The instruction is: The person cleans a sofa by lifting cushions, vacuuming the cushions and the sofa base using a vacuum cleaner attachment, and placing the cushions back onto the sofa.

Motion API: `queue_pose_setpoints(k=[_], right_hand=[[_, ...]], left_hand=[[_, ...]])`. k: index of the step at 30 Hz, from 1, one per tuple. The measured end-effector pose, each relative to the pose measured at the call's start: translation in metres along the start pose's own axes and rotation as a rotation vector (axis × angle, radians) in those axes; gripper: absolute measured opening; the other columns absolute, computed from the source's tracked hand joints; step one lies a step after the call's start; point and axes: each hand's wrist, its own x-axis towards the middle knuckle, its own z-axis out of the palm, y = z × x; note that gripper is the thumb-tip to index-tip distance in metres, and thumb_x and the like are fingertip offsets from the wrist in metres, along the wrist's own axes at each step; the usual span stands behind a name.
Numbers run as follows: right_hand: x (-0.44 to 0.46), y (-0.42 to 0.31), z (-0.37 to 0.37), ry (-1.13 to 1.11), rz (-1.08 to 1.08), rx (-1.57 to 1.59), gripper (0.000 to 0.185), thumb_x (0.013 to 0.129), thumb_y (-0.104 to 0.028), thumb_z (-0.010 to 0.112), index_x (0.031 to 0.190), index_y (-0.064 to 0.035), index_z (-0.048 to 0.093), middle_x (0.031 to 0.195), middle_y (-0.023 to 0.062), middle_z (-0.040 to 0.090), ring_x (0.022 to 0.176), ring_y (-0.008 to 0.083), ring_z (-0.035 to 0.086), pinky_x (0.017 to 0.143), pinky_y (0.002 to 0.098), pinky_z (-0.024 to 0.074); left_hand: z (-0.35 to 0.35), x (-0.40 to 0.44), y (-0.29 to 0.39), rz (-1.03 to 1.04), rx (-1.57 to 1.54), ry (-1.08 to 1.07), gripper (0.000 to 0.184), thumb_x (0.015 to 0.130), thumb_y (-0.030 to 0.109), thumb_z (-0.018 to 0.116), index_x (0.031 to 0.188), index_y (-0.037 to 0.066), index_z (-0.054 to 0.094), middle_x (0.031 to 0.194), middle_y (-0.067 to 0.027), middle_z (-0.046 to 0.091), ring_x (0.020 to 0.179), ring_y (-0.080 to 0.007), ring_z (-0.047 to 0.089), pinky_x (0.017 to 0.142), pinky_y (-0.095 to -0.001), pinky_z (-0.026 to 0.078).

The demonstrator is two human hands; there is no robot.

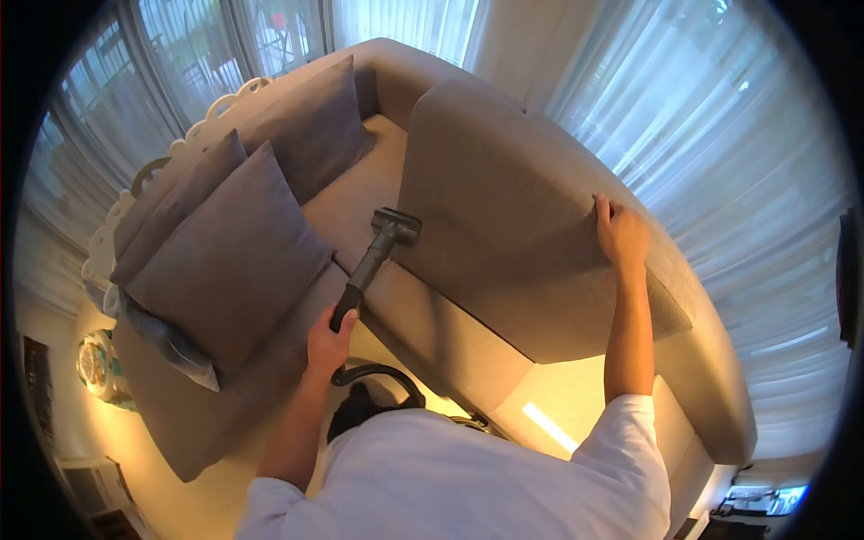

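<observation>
My left hand [330, 344] is wrapped round the dark handle of a vacuum cleaner wand [367, 268]. Its wide upholstery nozzle [397, 227] points away from me, over the sofa seat [353, 187] and close to the large back cushion's left side. A black hose [387, 370] curves from the handle toward my body. On the right, my right hand [623, 236] is closed on the upper edge of that grey-brown back cushion [508, 238], which stands tilted against the sofa's backrest [576, 153]. Part of the nozzle's underside is hidden.
Several loose pillows [229, 252] lean on the sofa's left side, with a bluish cloth [166, 340] beneath. Sheer curtains [693, 117] hang behind the sofa. A patterned round object [101, 367] stands at far left. Light falls on the floor [562, 400] near my body.
</observation>
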Motion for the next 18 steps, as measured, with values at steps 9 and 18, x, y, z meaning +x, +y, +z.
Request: queue_pose_setpoints(k=[9,18], right_hand=[[0.079,0.05,0.022,-0.258,-0.058,0.09,0.07,0.093,-0.062,0.054,0.136,-0.0059,0.059,0.147,0.0231,0.051,0.14,0.0397,0.042,0.113,0.0509,0.0334],[0.127,-0.164,0.062,-0.375,-0.447,0.189,0.078,0.096,-0.064,0.049,0.15,-0.0078,0.047,0.151,0.024,0.047,0.143,0.038,0.041,0.117,0.0446,0.0328]], left_hand=[[0.013,-0.001,-0.018,0.027,-0.062,-0.159,0.051,0.087,0.043,0.075,0.116,0.002,0.066,0.094,-0.0206,0.071,0.088,-0.0371,0.069,0.078,-0.0437,0.053],[0.025,0.093,0.044,0.154,-0.237,-0.076,0.05,0.091,0.049,0.071,0.108,0.002,0.065,0.077,-0.0177,0.067,0.073,-0.0368,0.068,0.065,-0.041,0.052]])
